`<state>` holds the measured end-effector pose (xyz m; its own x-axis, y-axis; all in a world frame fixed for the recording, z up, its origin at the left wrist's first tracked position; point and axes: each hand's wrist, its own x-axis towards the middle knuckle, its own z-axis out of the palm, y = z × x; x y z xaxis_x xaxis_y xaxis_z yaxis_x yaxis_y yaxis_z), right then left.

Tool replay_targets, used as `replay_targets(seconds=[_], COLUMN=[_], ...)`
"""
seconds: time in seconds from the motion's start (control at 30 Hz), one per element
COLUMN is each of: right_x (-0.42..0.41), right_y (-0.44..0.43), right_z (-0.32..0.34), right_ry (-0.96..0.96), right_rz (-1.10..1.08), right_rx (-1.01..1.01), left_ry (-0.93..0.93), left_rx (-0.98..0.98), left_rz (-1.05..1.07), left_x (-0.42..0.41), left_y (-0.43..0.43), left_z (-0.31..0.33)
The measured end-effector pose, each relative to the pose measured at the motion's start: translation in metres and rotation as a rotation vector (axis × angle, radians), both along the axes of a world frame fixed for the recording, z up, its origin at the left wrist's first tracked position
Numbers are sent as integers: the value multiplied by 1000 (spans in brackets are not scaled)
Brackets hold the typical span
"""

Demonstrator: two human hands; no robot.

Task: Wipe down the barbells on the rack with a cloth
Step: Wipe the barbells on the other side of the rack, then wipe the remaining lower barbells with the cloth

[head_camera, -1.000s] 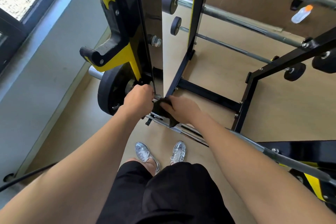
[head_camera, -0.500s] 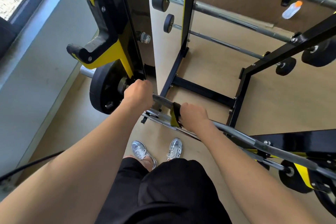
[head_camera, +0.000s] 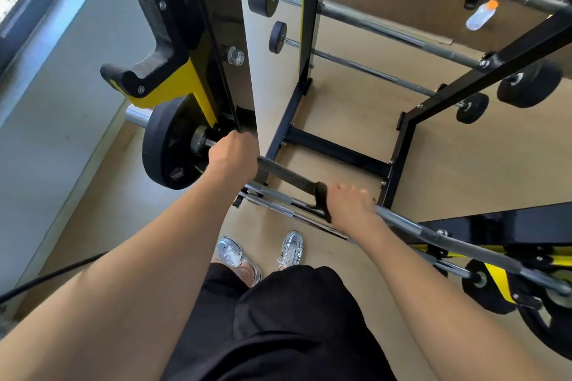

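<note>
The left hand (head_camera: 233, 153) is closed around the grey steel barbell (head_camera: 288, 176) just beside its black round weight plate (head_camera: 167, 145), at the foot of the black-and-yellow steel rack (head_camera: 198, 40). Further along the same bar, the right hand (head_camera: 349, 202) grips a dark cloth (head_camera: 322, 199) wrapped around the shaft. A clear plastic bottle (head_camera: 481, 15) lies on the wooden floor (head_camera: 464, 158) beyond.
</note>
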<state>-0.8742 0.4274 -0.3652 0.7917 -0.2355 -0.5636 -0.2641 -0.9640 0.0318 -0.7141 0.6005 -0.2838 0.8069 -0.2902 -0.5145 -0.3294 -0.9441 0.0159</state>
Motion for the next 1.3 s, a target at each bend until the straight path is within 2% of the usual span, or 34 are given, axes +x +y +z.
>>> replay_targets(seconds=[0.07, 0.17, 0.23, 0.4, 0.57, 0.63, 0.73, 0.83, 0.93, 1.1, 1.2, 1.3], right_x=[-4, 16, 32, 53, 73, 72, 57, 37, 18, -29, -52, -59], right_y=[-17, -15, 6, 41, 77, 95, 119, 147, 171, 185, 191, 200], right_z=[5, 0, -4, -2, 14, 17, 15, 20, 26, 5, -10, -27], right_ry=[185, 215, 104, -163, -477, -585, -732, -787, -765, -611, -654, -620], right_rz=[-99, -150, -144, -120, -320, -331, -363, -393, -475, -704, -706, -756], right_rx=[-34, 167, 337, 544, 797, 811, 692, 655, 652, 820, 702, 778], left_ry=[-2, -13, -8, -5, 74, 141, 312, 414, 417, 304, 279, 285], left_rx=[-5, -11, -10, -28, -145, -251, -511, -677, -659, -493, -480, -489], left_rz=[8, -1, -3, 17, 88, 125, 265, 316, 266, 32, -70, -158], left_x=[0, -4, -6, -2, 1, 2, -5, -21, -33, -49, -64, -80], left_y=[-1, -2, -1, 16, 36, 44, 60, 81, 104, 143, 154, 155], left_z=[-1, -1, -1, -3, -8, -7, 1, 9, -1, -35, -60, -86])
